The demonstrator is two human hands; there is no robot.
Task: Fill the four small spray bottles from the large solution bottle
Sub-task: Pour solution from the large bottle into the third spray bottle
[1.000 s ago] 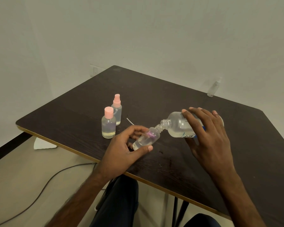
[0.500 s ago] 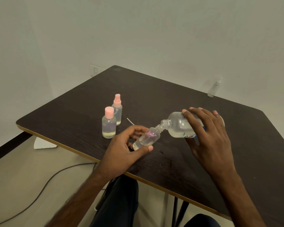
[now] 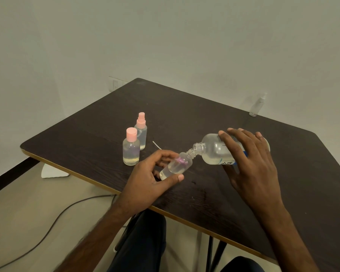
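One small spray bottle point(image 3: 177, 166), uncapped, sits just below the middle of the frame. It is tilted, with its threaded neck pointing up and to the right. Clear liquid pools in its lower end, and I see a pink-purple glint inside that I cannot identify. The left hand point(image 3: 147, 179) pinches it, thumb on the near side and fingers curled round the far side. I cannot tell whether its base touches the bench point(image 3: 204, 118).

Just right of it, the large solution bottle point(image 3: 214, 152) is tipped almost onto its side, its open mouth meeting the small bottle's neck. I cannot make out a stream on my feed. The right hand point(image 3: 251, 163) grips this bottle from above, fingers spread over its body and blue-printed label. The hands are apart, each clamped on its own bottle.

Left of centre, two more bottles stand upright and close together. The nearer is the pink-capped bottle point(image 3: 131, 148), with liquid in it, and behind it is the pink-sprayer bottle point(image 3: 140, 130). A thin white tube point(image 3: 156, 145) lies between them and the left hand. A clear bottle point(image 3: 256, 106) stands well apart at the bench's far edge, upper right.

Dark trousers point(image 3: 143, 242) show at the bottom, and a grey cable point(image 3: 53, 226) crosses the floor at lower left. A wall socket point(image 3: 115, 84) sits by the bench's far corner.
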